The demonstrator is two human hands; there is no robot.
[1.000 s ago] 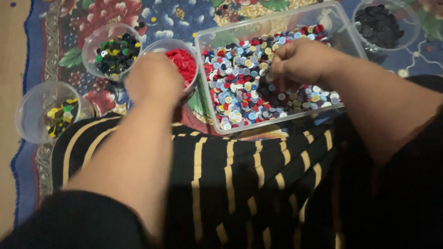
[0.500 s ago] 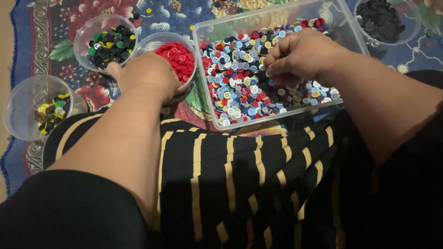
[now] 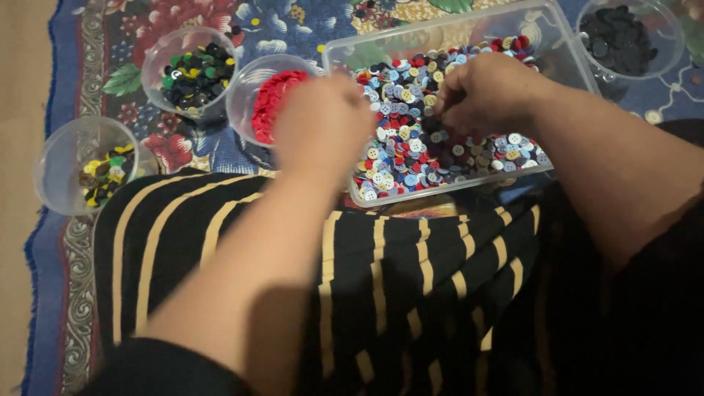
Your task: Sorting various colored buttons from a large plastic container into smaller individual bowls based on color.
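A clear rectangular tub (image 3: pixel 568 55) holds several mixed buttons (image 3: pixel 400 158) in red, blue, white and beige. My left hand (image 3: pixel 323 128) hovers over the tub's left end, right beside a clear bowl of red buttons (image 3: pixel 268 103). It is blurred and seen from the back, so its fingers are hidden. My right hand (image 3: pixel 488 95) is inside the tub, with its fingertips bunched down into the button pile. Both forearms reach across my black lap cloth with yellow stripes (image 3: pixel 411 279).
Three more clear bowls stand on the flowered rug (image 3: pixel 308 22). One holds green, black and yellow buttons (image 3: pixel 194 73), one at the left yellow and dark buttons (image 3: pixel 103 172), and one at the top right black buttons (image 3: pixel 616 37). Bare floor (image 3: pixel 18 220) lies at the left.
My left hand has left the red-button bowl and moved right to the tub's left end. My right hand stays among the buttons in the tub.
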